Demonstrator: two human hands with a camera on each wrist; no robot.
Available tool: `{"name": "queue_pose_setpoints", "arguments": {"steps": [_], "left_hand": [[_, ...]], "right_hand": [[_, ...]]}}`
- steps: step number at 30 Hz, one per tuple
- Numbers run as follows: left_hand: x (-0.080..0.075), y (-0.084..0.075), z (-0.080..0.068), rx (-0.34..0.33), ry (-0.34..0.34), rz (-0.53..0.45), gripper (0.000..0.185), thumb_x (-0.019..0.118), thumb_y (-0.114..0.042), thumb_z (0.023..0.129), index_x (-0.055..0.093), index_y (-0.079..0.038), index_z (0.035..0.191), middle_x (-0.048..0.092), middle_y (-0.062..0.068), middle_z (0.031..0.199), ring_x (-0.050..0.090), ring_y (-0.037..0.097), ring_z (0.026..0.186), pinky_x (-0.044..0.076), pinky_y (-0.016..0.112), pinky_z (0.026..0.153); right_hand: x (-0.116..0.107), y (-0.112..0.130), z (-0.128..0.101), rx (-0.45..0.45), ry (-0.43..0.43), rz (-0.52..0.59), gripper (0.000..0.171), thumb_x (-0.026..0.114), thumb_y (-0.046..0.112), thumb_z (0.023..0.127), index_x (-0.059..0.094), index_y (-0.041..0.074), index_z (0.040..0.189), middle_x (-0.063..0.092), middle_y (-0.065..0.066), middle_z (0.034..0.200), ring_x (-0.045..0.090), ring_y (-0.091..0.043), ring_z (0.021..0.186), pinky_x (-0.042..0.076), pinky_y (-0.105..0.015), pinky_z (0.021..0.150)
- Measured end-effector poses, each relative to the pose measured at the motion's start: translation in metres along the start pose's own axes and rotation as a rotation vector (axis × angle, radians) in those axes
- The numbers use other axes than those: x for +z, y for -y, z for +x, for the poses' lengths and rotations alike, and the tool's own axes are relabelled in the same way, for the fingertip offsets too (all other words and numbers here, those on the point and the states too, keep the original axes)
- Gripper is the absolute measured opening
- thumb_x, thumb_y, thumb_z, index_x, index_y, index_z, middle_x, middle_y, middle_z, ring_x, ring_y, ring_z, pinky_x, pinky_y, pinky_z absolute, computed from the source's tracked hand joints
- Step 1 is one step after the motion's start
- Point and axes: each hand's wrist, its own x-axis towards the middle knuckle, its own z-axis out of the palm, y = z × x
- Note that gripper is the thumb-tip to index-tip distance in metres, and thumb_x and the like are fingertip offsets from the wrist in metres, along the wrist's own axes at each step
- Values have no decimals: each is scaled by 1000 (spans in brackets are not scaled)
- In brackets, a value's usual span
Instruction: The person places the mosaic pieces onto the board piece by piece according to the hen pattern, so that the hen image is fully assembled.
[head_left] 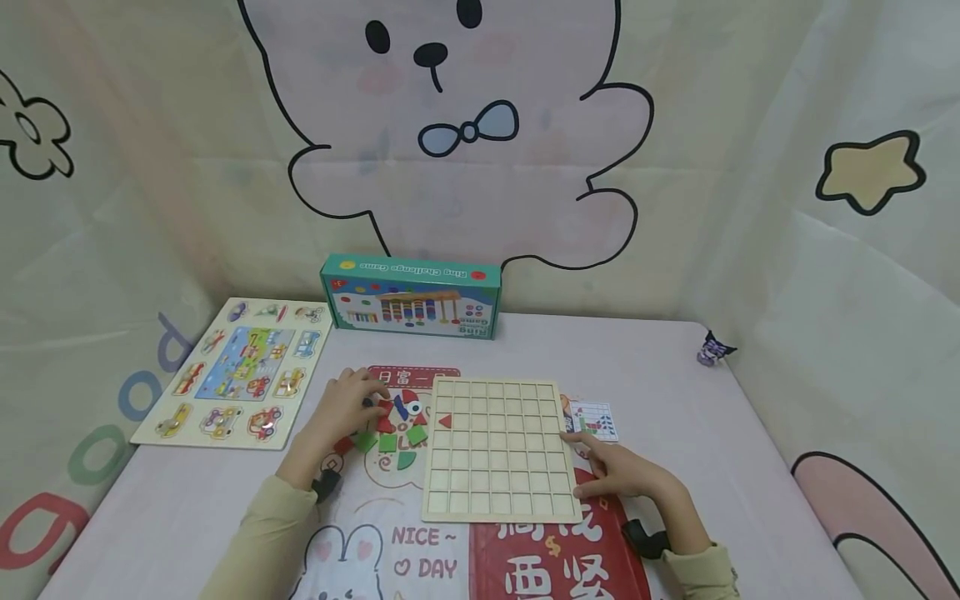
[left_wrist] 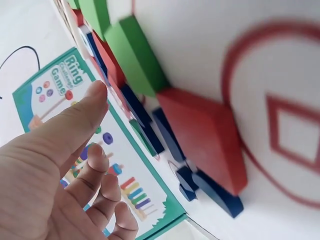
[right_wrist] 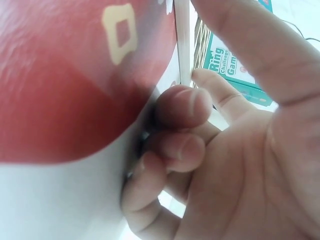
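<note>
A pale wooden grid board (head_left: 501, 458) lies flat in the middle of the table, with a red triangle (head_left: 446, 422) in a cell near its left edge. My left hand (head_left: 345, 412) hovers over the loose coloured pieces left of the board. Its fingers are loosely bent and hold nothing. Below it in the left wrist view are a red block (left_wrist: 202, 137), a green block (left_wrist: 135, 55) and several dark blue pieces (left_wrist: 220, 192). My right hand (head_left: 622, 471) touches the board's right edge with thumb and index finger; its other fingers bend against the mat (right_wrist: 60, 90).
A picture puzzle board (head_left: 191, 417) lies at the left. A green Ring Challenge Game box (head_left: 416, 300) stands at the back. A printed card (head_left: 596, 421) lies partly under the grid board. A small purple wrapper (head_left: 712, 348) sits at the far right corner.
</note>
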Motion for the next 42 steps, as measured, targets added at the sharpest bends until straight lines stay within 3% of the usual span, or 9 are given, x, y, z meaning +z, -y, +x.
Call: {"name": "queue_pose_setpoints", "arguments": {"steps": [7, 18, 29, 42], "left_hand": [[-4, 3, 3, -17, 29, 37, 19, 75, -26, 76, 71, -18, 93, 58, 6, 100, 44, 25, 93, 36, 47, 81], [-3, 2, 5, -53, 3, 85, 29, 80, -39, 68, 71, -16, 83, 57, 7, 94, 42, 26, 87, 36, 47, 77], [-1, 0, 8, -59, 7, 94, 31, 79, -43, 67, 72, -16, 81, 58, 8, 95, 43, 27, 89, 36, 50, 81], [3, -6, 11, -81, -24, 135, 32, 79, -45, 66, 72, -15, 77, 54, 7, 88, 41, 27, 84, 35, 48, 75]], "right_hand": [[0, 1, -1, -3, 0, 3, 78, 73, 33, 77, 35, 11, 141, 43, 0, 63, 36, -6, 53, 36, -21, 51], [1, 0, -1, -3, -5, -4, 78, 73, 34, 77, 35, 12, 141, 42, 1, 61, 34, -5, 52, 34, -21, 50], [1, 0, -1, -13, -9, -19, 78, 73, 35, 77, 35, 11, 141, 42, 2, 61, 35, -4, 51, 35, -21, 50], [1, -3, 0, -8, -11, -12, 78, 73, 36, 77, 35, 15, 142, 43, 2, 60, 36, -4, 51, 35, -21, 50]]}}
